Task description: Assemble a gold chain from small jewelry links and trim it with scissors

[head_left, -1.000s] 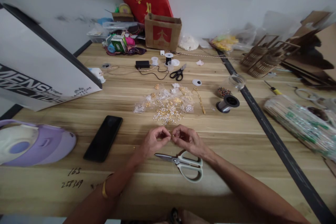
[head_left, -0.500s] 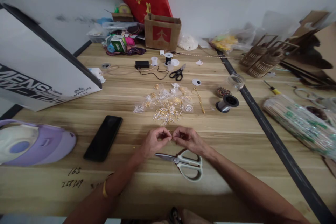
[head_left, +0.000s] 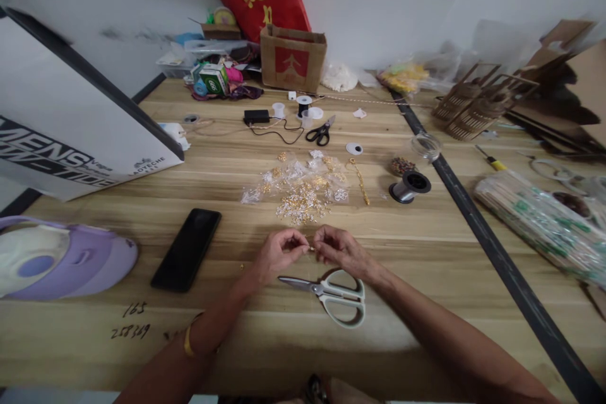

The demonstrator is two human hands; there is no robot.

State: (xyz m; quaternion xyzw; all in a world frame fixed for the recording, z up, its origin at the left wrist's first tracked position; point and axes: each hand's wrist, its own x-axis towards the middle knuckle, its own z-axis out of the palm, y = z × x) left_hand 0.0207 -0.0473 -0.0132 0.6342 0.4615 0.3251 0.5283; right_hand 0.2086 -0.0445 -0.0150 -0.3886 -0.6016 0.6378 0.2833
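My left hand (head_left: 285, 254) and my right hand (head_left: 341, 249) meet over the table, fingertips pinched close together. A tiny strand of beads (head_left: 310, 248) shows between them, held by the left fingers; its details are too small to make out. The right thumb and forefinger are closed at its other side, and what they grip is mostly hidden. Just beyond lies a loose pile of gold and clear beads (head_left: 303, 202) among small plastic bags. Below the hands rest scissors with pale handles (head_left: 341, 295), blades toward the left.
A black phone (head_left: 186, 249) and a purple visor cap (head_left: 85, 259) lie to the left. A gold chain (head_left: 360, 183), a wire spool (head_left: 409, 187) and black-handled scissors (head_left: 320, 131) are beyond the beads. A large white box (head_left: 80, 120) stands at left.
The right hand has shifted slightly to the right and up, widening the gap between the fingertips. More of the small beaded piece shows between them.
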